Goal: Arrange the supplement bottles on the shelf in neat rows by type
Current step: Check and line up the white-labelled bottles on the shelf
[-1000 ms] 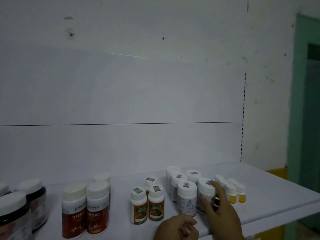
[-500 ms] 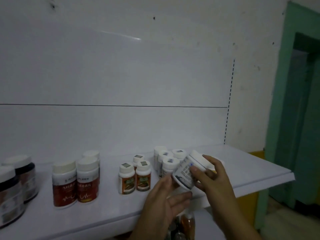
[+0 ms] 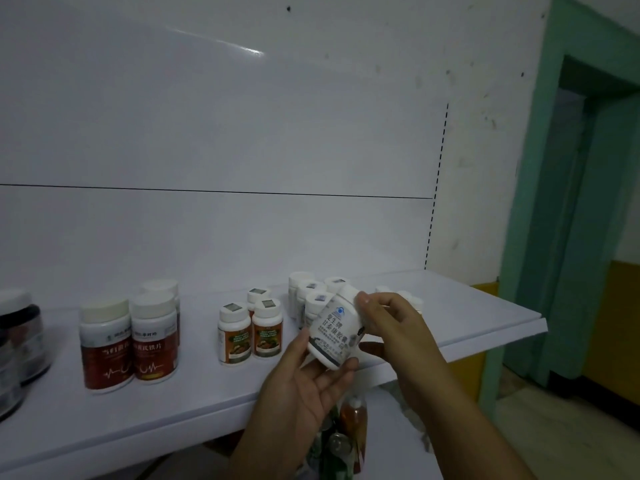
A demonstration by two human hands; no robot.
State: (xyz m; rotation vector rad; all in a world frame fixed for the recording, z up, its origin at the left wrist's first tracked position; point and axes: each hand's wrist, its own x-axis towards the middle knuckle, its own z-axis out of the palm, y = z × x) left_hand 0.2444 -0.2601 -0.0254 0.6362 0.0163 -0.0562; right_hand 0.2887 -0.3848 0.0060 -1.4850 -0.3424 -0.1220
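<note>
A white bottle with a grey-blue label (image 3: 333, 329) is tilted in the air in front of the white shelf (image 3: 485, 317). My right hand (image 3: 391, 327) grips it near the cap. My left hand (image 3: 304, 386) cups its base with fingers spread. On the shelf behind stand several matching white bottles (image 3: 313, 299), a group of orange-label bottles (image 3: 249, 327), red-label bottles (image 3: 128, 337) further left, and dark jars (image 3: 20, 341) at the far left. Small yellow bottles (image 3: 412, 301) are mostly hidden behind my right hand.
The shelf's back panel (image 3: 221, 133) rises behind the bottles. Below the shelf edge, some bottles (image 3: 349, 424) show between my arms. A green door frame (image 3: 554, 202) stands to the right, past the shelf end.
My right hand lifted the white bottle off the shelf and tilted it. My left hand opened and came up under its base. The camera view shifted right and down.
</note>
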